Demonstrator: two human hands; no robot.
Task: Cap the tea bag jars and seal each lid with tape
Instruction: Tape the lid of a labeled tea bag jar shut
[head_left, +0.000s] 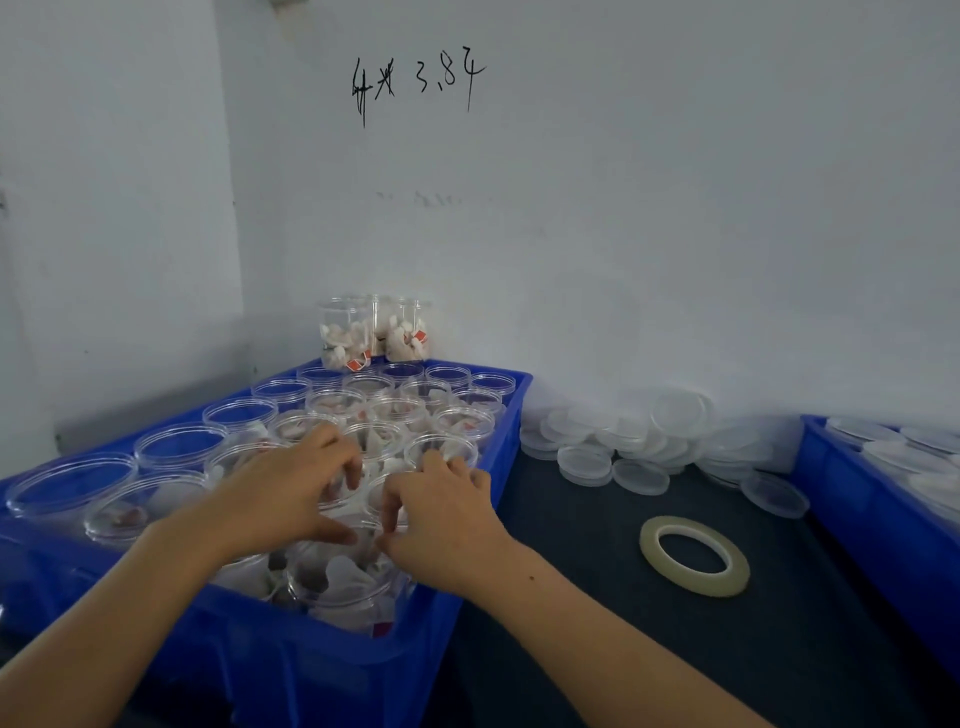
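Item: open tea bag jars, clear plastic, standing packed in a blue crate (498, 410) at the 9 o'clock side of the dark table (597, 597); roughly twenty rims can be counted, the near rows hidden by the arms, so the total is uncertain. Both hands work over one jar (343, 577) at the crate's near edge, about 6 o'clock. Left hand (280, 499): fingers curled down onto the jar rims, thumb reaching toward the other hand. Right hand (441, 514): fingers curled likewise, thumb and forefinger nearly meeting; whether either hand pinches anything (a lid, a bag) cannot be told, the fingertips being blurred. Judged step: taking hold of a jar for capping. To do it well, lift the jar straight up clear of its neighbours, tuck any bag sticking above the rim, and seat the lid level before tape goes on. Loose lids (639, 447): one heap at 2 o'clock, too overlapped to count, well over a dozen. Tape roll (694, 556): one, lying flat at 3 o'clock, untouched. Second blue crate (872, 514): one, far right, holding more lids. Filled jars (374, 332) beyond the crate at 12 o'clock: two or three.
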